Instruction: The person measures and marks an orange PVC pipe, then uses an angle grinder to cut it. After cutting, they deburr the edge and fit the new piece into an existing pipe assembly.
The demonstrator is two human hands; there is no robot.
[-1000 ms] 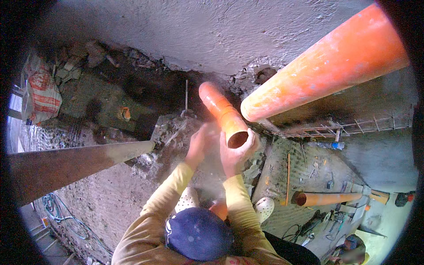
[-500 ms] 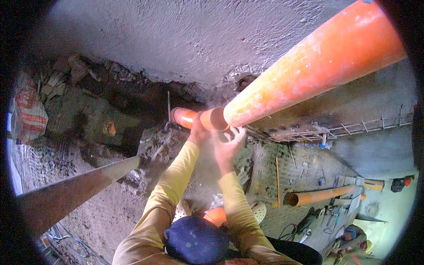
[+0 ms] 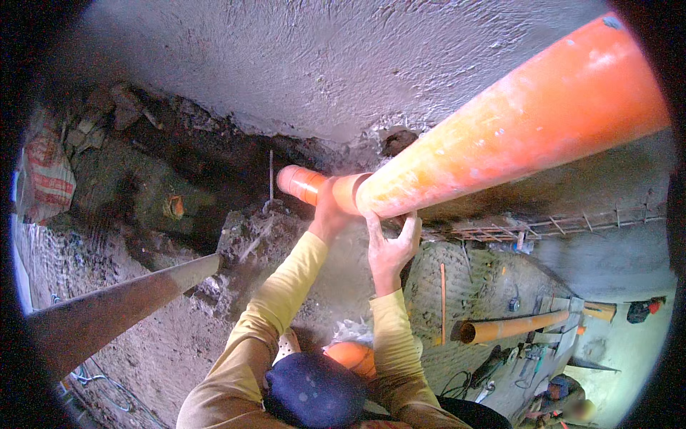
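My left hand (image 3: 329,213) is closed round an orange pipe elbow (image 3: 304,184), whose far-left part lies by the dark trench. At the elbow's socket (image 3: 349,193) sits the lower end of a long, thick orange pipe (image 3: 511,129), slanting up to the right. How deep the end goes into the socket I cannot tell. Beneath that end, my right hand (image 3: 393,247) grips the pipe from below, thumb and fingers spread against its underside. Parts of the left fingers are hidden behind the elbow.
A rough grey wall (image 3: 300,64) rises beyond the trench. A brown post (image 3: 143,304) slants in at left, near a thin upright rod (image 3: 271,175). Rebar mesh (image 3: 557,227) runs along the right. Another orange pipe (image 3: 518,325) and scattered tools lie on the ground.
The long pipe's lower end has come down against the elbow's socket, closing the view into it. My right hand has shifted right, from beside the socket to under the pipe.
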